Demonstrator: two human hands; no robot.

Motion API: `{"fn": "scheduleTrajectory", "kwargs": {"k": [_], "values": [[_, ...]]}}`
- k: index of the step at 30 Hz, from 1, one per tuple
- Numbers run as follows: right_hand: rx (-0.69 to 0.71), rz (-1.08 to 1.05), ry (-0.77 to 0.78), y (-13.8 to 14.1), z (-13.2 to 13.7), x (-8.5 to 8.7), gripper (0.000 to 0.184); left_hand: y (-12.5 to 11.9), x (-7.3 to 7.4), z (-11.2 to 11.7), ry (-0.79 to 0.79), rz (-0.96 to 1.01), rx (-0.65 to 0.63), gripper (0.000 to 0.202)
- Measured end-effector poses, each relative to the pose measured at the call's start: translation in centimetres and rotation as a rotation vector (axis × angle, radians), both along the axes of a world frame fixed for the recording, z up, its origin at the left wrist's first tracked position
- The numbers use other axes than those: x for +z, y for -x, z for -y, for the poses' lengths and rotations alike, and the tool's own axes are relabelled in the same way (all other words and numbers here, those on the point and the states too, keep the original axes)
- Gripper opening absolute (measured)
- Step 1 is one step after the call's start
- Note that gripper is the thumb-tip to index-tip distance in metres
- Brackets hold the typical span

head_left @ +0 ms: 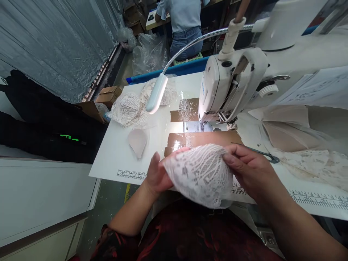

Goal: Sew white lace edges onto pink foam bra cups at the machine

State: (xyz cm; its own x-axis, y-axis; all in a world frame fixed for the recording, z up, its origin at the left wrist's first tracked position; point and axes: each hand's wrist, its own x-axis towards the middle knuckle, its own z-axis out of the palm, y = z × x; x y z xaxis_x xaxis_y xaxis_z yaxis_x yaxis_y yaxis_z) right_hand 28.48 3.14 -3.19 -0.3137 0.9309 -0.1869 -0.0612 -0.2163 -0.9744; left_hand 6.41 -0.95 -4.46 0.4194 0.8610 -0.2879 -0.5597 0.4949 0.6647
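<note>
Between my hands, just in front of the sewing machine [217,83], is a white lace-covered bra cup [202,174], its domed side facing up. My left hand [160,174] holds the cup's left edge, with the fingers tucked behind it and the thumb standing apart. At the cup's upper right edge, my right hand [244,163] pinches the lace between thumb and fingers. Part of a pair of dark thread snips or scissors [272,158] shows beyond my right hand; the rest is hidden. A small beige teardrop-shaped pad [137,142] lies on the table to the left.
Lace cups [127,108] are heaped at the table's far left, under a lamp [157,93]. Brown tape [187,139] covers the table near the needle. Beige fabric pieces [290,127] and lace [315,166] lie at right. A person [186,25] sits beyond the table.
</note>
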Motion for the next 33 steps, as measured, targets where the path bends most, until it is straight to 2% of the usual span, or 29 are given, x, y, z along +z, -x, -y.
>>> {"fn": "scheduleTrajectory", "kwargs": {"k": [2, 3, 8, 10, 13, 15, 19, 22, 25, 28, 31, 33], "values": [[-0.156, -0.101, 0.081, 0.4, 0.5, 0.0, 0.02, -0.5, -0.3, 0.8, 0.039, 0.12, 0.01, 0.096], [-0.191, -0.114, 0.094, 0.7, 0.8, 0.0, 0.02, -1.1, -0.4, 1.1, 0.051, 0.139, 0.005, 0.095], [-0.093, 0.017, 0.018, 2.1, 1.9, -0.1, 0.023, -4.3, -0.2, 1.7, 0.089, 0.033, 0.102, 0.053], [-0.121, -0.069, 0.066, 2.1, 1.8, 0.0, 0.023, -4.6, -0.4, 1.6, 0.108, -0.014, 0.146, 0.044], [-0.238, -0.264, 0.176, 1.6, 1.5, 0.4, 0.019, -4.3, -1.1, 1.8, 0.14, -0.087, 0.196, 0.026], [-0.276, -0.312, 0.213, 1.4, 1.3, 0.6, 0.016, -3.9, -1.5, 2.0, 0.153, -0.105, 0.202, 0.018], [-0.292, -0.291, 0.203, 1.5, 1.2, 0.5, 0.016, -3.3, -1.3, 1.9, 0.18, -0.024, 0.19, 0.024], [-0.323, -0.283, 0.172, 1.7, 1.5, 0.1, 0.019, -3.1, -0.5, 1.6, 0.129, 0.075, 0.127, 0.044], [-0.235, -0.255, 0.133, 1.7, 1.9, 0.0, 0.017, -3.4, 0.0, 1.4, -0.006, -0.056, 0.182, 0.053], [-0.123, -0.275, 0.129, 1.3, 2.2, 0.1, 0.016, -3.8, -0.4, 1.2, 0.001, -0.176, 0.255, 0.035], [-0.16, -0.284, 0.131, 0.8, 2.0, 0.1, 0.016, -3.8, -1.2, 1.0, 0.08, -0.183, 0.259, 0.014], [-0.187, -0.179, 0.081, 0.7, 1.8, -0.1, 0.019, -3.4, -1.5, 0.8, 0.142, -0.155, 0.259, 0.009]]}}
